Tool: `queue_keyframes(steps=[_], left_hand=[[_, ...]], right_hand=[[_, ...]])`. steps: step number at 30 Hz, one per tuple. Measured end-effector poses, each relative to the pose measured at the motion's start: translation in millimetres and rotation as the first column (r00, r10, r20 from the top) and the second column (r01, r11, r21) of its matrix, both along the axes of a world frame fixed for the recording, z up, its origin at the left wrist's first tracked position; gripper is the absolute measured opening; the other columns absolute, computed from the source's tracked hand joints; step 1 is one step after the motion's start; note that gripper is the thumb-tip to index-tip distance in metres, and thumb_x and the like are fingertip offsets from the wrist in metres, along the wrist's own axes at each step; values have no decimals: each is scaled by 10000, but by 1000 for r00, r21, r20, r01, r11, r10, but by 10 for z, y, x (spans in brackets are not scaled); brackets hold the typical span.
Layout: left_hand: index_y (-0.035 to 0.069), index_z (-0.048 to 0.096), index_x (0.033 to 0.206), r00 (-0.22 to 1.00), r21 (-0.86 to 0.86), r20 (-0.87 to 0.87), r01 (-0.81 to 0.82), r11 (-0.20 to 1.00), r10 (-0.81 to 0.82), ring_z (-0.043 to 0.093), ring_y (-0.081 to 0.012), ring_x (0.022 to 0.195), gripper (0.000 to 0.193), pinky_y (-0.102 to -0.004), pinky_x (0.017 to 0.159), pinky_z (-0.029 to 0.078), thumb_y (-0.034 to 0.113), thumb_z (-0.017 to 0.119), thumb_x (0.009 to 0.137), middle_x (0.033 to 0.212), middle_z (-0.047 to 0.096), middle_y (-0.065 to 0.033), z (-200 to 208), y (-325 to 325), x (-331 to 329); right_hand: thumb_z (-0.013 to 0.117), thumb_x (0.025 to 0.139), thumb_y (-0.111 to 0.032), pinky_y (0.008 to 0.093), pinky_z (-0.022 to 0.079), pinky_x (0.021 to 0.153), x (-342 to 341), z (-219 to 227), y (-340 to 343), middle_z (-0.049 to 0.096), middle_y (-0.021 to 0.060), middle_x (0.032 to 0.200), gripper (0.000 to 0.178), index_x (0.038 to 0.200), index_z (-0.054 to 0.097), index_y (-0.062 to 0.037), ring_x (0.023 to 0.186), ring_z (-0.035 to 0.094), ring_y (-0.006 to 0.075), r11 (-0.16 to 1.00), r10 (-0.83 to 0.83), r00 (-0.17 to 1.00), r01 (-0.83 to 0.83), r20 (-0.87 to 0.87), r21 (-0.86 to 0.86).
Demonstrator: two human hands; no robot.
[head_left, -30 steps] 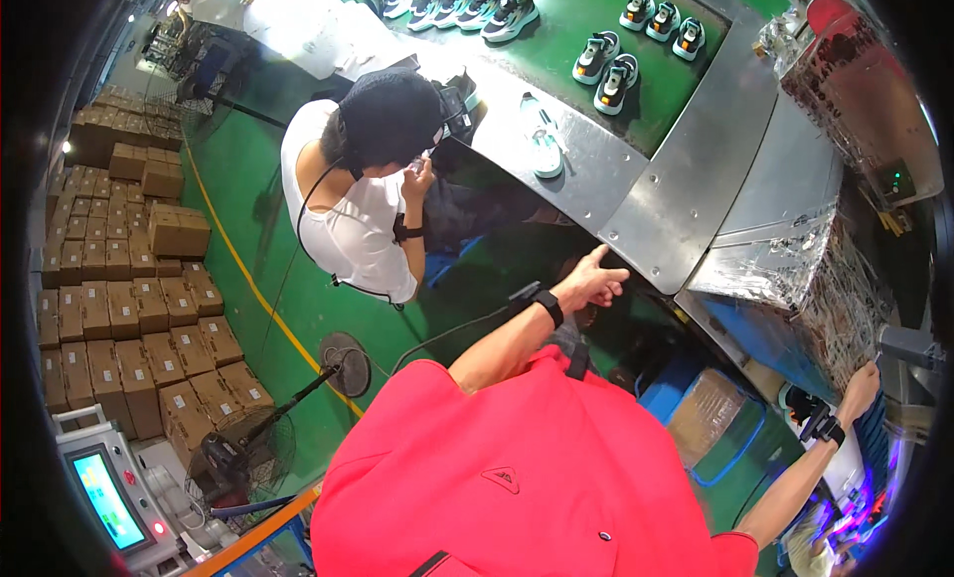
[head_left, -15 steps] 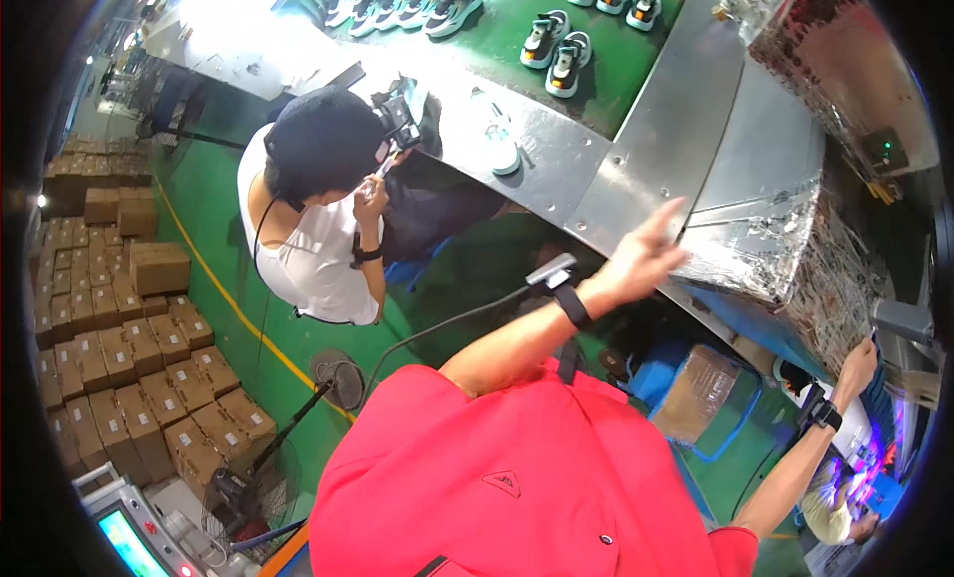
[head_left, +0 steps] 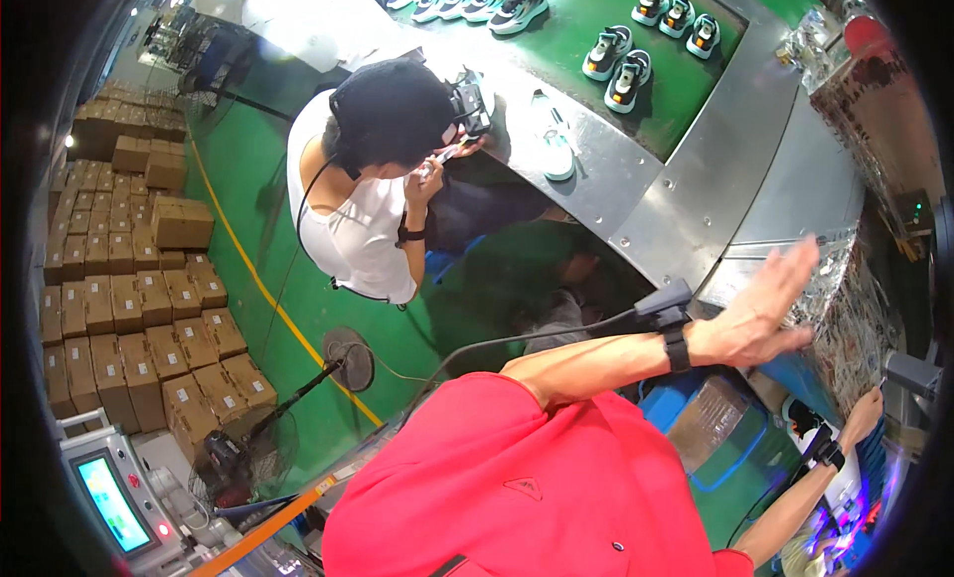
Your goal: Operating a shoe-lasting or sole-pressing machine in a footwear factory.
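Note:
My left hand (head_left: 760, 314) is raised in front of a film-wrapped, silvery machine casing (head_left: 863, 329), fingers stretched out and holding nothing. A dark strap with a small device (head_left: 664, 301) sits on that wrist, with a cable running off it. At the far right, my right hand (head_left: 863, 418) has its fingers curled at the casing's lower edge, close to a grey metal arm (head_left: 912, 375). Whatever those fingers grip is too small to make out. A black band (head_left: 827, 452) is around the right wrist.
A seated co-worker in white (head_left: 348, 194) holds a small pale item by the metal table edge (head_left: 616, 194). Sneakers (head_left: 628, 80) stand on the green belt. A white-teal shoe (head_left: 556, 152) lies nearer. Fan (head_left: 350, 358), stacked cartons (head_left: 119, 319) and control panel (head_left: 114, 497) are left.
My left hand has swung right, from over the metal table to the wrapped casing, its fingers now spread flatter. The whole view has shifted; my right hand stays at the casing's edge.

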State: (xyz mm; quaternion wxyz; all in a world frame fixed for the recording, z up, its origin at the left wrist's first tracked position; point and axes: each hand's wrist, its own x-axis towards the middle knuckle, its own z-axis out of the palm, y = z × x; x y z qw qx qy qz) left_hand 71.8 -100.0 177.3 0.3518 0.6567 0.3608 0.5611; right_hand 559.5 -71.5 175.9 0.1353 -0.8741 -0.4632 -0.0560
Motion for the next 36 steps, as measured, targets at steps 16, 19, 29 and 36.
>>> queue_keyframes(steps=[16, 19, 29, 36], left_hand=[[-36, 76, 1500, 973, -87, 93, -205, 975, 213, 144, -380, 1448, 970, -423, 1179, 146, 223, 707, 810, 1554, 126, -256, -340, -8, 193], [-24, 67, 1505, 986, 15, -19, 169, 986, -168, 125, -371, 1454, 979, -419, 1182, 133, 198, 712, 803, 1558, 120, -250, -535, -107, 418], [-17, 73, 1506, 986, -10, 40, 160, 987, -159, 129, -387, 1449, 1026, -437, 1181, 142, 218, 743, 765, 1553, 120, -258, -277, -203, 396], [-20, 34, 1507, 966, -105, 83, -236, 966, 245, 115, -372, 1457, 1041, -417, 1183, 128, 210, 734, 772, 1562, 94, -256, -273, -48, 264]], right_hand=[[354, 979, -386, 447, 427, 920, -198, 37, 37, 614, 250, 1173, 509, 1188, 611, 0, 1083, 564, 425, 999, 25, 998, -24, 51, -31], [368, 975, -393, 451, 428, 918, -119, -6, 47, 624, 220, 1180, 494, 1211, 606, -31, 1083, 567, 425, 999, -15, 999, 17, 32, -47], [354, 978, -360, 433, 420, 930, -137, 21, 103, 606, 252, 1188, 505, 1168, 611, 31, 1093, 555, 425, 997, 53, 998, -51, 29, -65], [348, 963, -401, 465, 422, 914, -138, 20, 95, 614, 243, 1170, 513, 1176, 624, -25, 1072, 554, 448, 999, 3, 998, 1, 70, -54]])
